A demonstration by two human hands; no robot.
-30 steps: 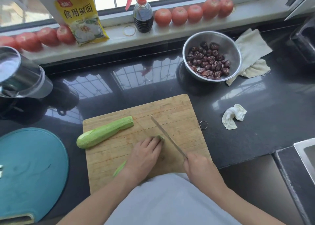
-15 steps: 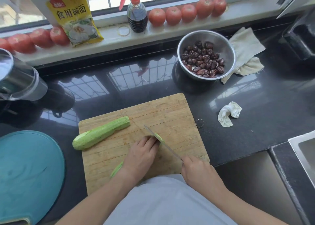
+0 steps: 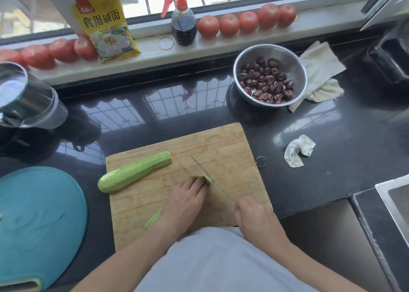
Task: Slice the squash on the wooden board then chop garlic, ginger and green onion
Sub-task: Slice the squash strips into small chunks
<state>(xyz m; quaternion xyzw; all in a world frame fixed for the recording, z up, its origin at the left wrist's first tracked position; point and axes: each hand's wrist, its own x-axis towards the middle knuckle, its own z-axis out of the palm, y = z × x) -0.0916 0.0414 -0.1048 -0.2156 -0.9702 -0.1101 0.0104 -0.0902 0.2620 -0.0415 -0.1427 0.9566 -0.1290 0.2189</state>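
Wooden board (image 3: 221, 141) carries a smooth green squash half (image 3: 132, 172). Left hand (image 3: 186, 201) presses another squash piece (image 3: 207, 177); right hand (image 3: 254, 216) grips a thin knife (image 3: 210, 179).

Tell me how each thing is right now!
Left hand: pressing down the squash piece being cut.
Right hand: gripping the knife.
Thin steel knife: blade against the held squash piece.
Long pale green squash half: uncut, lying on the board.
Wooden cutting board: flat on the counter.
Round steel bowl: holding dark red dates.
Red-topped spray bottle: upright on the sill.
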